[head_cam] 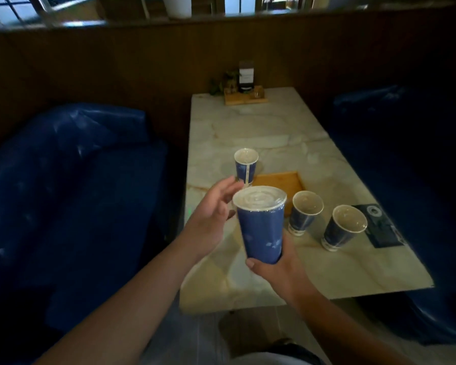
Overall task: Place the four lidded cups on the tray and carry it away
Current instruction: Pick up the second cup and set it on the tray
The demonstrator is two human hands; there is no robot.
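Gripped low around its base by the right hand, 1 blue paper cup with a clear film lid hangs upright above the marble table's near edge. Beside it the left hand hovers with fingers spread, holding nothing. 3 other lidded blue cups stand around the empty wooden tray

table: pale marble-look top between blue booth seats
near end: three lidded blue cups, wooden tray, dark card
far end: wooden stand with menu sign
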